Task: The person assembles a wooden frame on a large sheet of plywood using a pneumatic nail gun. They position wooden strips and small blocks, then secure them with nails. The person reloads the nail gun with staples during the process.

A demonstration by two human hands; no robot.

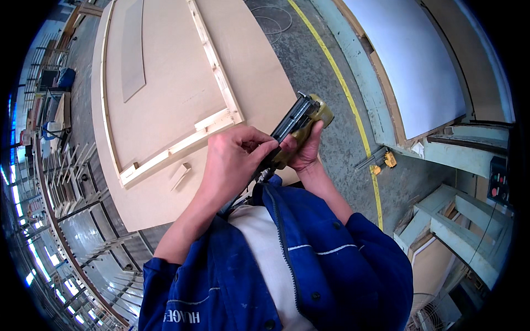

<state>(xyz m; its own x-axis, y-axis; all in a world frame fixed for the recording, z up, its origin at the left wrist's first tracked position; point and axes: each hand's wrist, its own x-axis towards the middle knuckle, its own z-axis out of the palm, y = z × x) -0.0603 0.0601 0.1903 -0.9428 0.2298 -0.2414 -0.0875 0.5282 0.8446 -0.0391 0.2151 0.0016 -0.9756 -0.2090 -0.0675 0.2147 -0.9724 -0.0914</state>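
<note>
In front of my chest I hold a pneumatic staple gun with a long dark magazine and a worn yellowish body, tilted with its nose up and to the right. My right hand is wrapped round the body from the right side. Thumb and forefinger of my left hand are pinched together at the lower end of the magazine; whatever lies between them is too small to make out. An air fitting shows under the gun, close to my jacket.
A pale board bears a frame of wooden strips, a thin flat panel and a small loose wood block. To the right, a yellow floor line runs beside a machine bed with a white sheet. Metal racks stand left.
</note>
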